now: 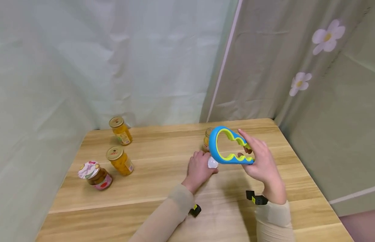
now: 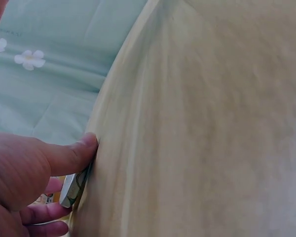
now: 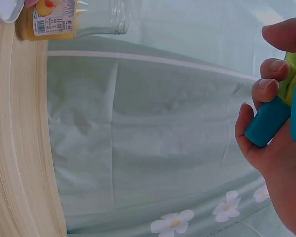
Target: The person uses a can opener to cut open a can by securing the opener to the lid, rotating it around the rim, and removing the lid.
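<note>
My left hand (image 1: 199,168) rests low on the table and pinches a jar lid (image 1: 213,162), its white inside facing up. In the left wrist view the lid's metal edge (image 2: 73,188) shows between thumb and fingers, close to the wood. Raised over the table, my right hand (image 1: 260,158) grips a blue and lime-green jar opener (image 1: 216,148) by its handle end; its loop points left. Just behind the left hand stands a glass jar (image 1: 206,143), partly covered by the opener. The right wrist view shows this jar (image 3: 54,19) lidless, with yellow contents low in it.
On the left of the wooden table (image 1: 157,181) stand two gold-lidded jars of orange fruit (image 1: 124,136) (image 1: 122,163) and a jar with a patterned lid (image 1: 99,178). Pale curtains (image 1: 157,67) hang behind the table and along its sides.
</note>
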A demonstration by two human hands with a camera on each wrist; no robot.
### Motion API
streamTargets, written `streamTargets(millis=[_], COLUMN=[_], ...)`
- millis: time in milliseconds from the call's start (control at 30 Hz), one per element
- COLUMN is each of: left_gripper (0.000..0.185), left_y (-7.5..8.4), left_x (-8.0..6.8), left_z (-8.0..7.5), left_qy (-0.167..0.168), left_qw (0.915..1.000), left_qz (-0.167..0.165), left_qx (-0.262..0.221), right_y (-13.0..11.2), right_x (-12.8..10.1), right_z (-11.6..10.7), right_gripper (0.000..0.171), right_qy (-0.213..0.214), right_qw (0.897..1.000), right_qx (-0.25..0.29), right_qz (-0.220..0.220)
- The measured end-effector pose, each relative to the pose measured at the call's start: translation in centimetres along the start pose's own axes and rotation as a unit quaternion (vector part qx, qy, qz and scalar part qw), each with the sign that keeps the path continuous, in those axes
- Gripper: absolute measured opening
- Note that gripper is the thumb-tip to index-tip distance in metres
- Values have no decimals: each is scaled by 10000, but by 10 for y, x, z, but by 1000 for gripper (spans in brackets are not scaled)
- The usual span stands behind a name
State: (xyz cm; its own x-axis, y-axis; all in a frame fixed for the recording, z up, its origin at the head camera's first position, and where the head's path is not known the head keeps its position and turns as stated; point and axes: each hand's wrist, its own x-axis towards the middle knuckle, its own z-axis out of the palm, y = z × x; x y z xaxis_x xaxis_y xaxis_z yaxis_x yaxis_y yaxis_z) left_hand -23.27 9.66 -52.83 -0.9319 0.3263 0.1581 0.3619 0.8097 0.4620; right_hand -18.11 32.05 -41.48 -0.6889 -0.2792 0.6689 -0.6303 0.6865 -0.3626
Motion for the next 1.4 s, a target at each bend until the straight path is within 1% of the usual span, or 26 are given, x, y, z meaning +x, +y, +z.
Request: streamTargets(millis=[100,233,367,500,667,833,900,1033,1133,1267,1333,1400], left_gripper=[65,62,62,66,75,83,83,81,82,85,82,75], left_y=[-4,-7,-7,-7,-7,-4,-3,-3,-5,-9,-14,-21], left_x=[-6,-12,-9,-7,-6,-8,-10,-14,-19,-28,-34,-41], left_z=[2,4,2,-1,-2,-8,-12,-23,-37,-59,-72,-85], left_qy=[-23,-66,72,158,214,-5,-32,51,50,155,235,334], left_qw=[9999,9998,9999,9998,9997,9990,9984,9970,9947,9899,9852,9793], left_qz=[-137,-138,-16,24,0,-192,-230,-104,-66,-250,-374,-415], left_qx=[70,133,130,97,-64,-412,-524,-766,-1021,-1387,-1657,-1954], right_y=[-4,-8,-8,-9,-10,-12,-12,-11,-10,-9,-9,-9], right_x=[-3,-5,-2,1,4,5,6,5,3,1,0,0], right_z=[5,8,8,8,9,9,9,9,9,10,9,9], right_gripper=[88,88,86,85,86,86,86,87,88,89,90,90], right_qy=[-87,-145,-129,-166,-160,-249,-273,-278,-292,-337,-362,-377], right_qw=[10000,9998,9998,9997,9995,9992,9992,9991,9989,9988,9987,9987], right_qx=[39,107,146,181,250,300,301,329,351,365,358,336], right_qz=[-4,-37,-23,-32,-63,6,-8,-35,-47,-36,1,32])
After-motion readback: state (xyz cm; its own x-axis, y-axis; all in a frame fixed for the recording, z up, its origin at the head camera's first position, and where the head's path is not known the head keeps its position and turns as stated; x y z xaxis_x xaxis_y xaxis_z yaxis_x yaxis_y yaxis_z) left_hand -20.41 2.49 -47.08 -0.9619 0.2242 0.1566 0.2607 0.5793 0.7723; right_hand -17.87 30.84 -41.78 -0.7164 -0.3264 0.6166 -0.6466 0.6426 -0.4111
